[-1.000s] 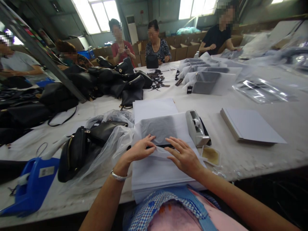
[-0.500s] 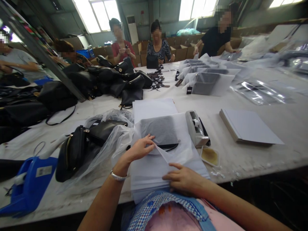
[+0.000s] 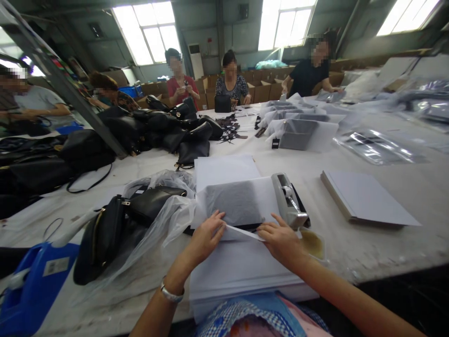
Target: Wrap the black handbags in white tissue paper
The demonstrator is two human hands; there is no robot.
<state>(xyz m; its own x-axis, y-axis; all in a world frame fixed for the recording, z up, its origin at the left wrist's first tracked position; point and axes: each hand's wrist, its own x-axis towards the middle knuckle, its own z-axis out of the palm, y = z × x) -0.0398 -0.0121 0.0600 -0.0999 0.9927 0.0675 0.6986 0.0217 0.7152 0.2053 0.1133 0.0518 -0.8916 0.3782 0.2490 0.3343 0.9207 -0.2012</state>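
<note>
A dark flat bag (image 3: 233,201) lies under a sheet of thin white tissue paper (image 3: 265,191) on a stack of white paper (image 3: 242,276). The near edge of the tissue is folded into a narrow strip. My left hand (image 3: 209,234) has its fingers on the left end of that strip, at the bag's near edge. At the strip's right end, my right hand (image 3: 278,238) pinches the fold, with the index finger stretched forward over the tissue. A grey tape dispenser (image 3: 289,201) stands just beyond my right hand.
Black bags in clear plastic (image 3: 154,201) and a blue container (image 3: 42,285) are at the left. A small dish (image 3: 313,243) and a stack of white boards (image 3: 366,199) are at the right. Wrapped bags (image 3: 298,133) stand farther back. Several people sit or stand beyond the table (image 3: 238,161).
My right hand has moved forward to the bag's near edge, carrying the loose tissue edge, which is now folded into a strip. The view has tilted up slightly.
</note>
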